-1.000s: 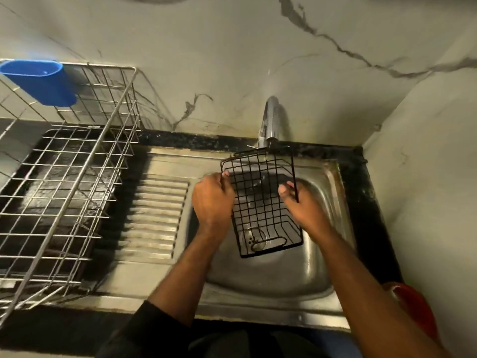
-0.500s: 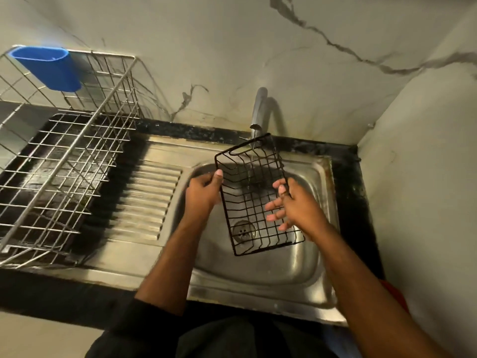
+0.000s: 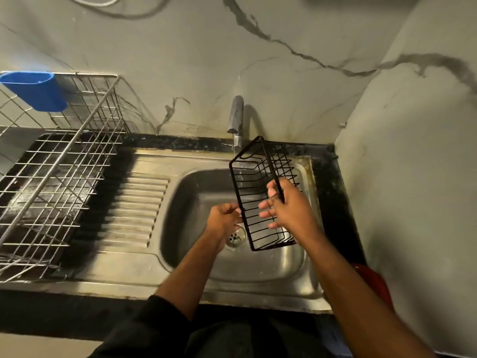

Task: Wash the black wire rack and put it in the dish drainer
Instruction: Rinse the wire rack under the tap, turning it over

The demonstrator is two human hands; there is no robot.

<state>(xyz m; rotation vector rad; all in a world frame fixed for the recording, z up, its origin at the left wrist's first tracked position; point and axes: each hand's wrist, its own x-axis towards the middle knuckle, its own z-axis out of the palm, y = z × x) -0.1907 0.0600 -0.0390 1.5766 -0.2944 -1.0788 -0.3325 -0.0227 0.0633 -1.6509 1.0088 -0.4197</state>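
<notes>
Dim light falls on pale veined marble walls [image 3: 296,81] meeting above a black countertop [image 3: 333,192].

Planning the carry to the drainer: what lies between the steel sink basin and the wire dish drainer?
In the head view, only the ribbed steel drainboard lies between the sink basin and the wire dish drainer; nothing stands on it.

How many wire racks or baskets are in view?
2. The black wire rack is held over the sink by both hands; the dish drainer sits on the counter at left.
</notes>
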